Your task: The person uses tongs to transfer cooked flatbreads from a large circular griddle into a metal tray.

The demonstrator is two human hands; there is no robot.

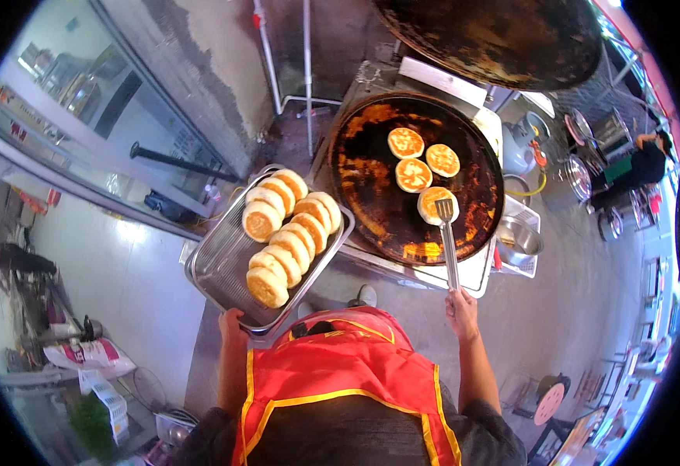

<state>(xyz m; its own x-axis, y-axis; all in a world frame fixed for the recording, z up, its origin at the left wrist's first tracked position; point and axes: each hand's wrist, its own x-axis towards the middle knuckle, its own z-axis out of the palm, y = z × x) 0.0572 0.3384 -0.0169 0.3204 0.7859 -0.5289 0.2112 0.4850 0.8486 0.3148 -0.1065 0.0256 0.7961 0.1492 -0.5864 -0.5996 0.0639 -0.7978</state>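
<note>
My left hand (233,323) grips the near corner of a perforated metal tray (217,274), which holds two rows of browned round flatbreads (296,247) leaning on one another. In my right hand (461,311) is the handle of a slotted metal spatula (449,250). Its blade lies over a flatbread (427,211) on the large round griddle (369,221); whether it presses on the bread cannot be told. Three more flatbreads (414,175), browned on top, lie close together farther back on the griddle. The tray stands close to the griddle's left edge.
A large round blackened lid (503,41) is raised behind the griddle. To the right are a steel bowl (518,239) in a white plastic basket (531,267) and a gas cylinder (518,151). Glass doors (136,128) stand at left. A person (637,169) is at far right, another (13,259) at far left.
</note>
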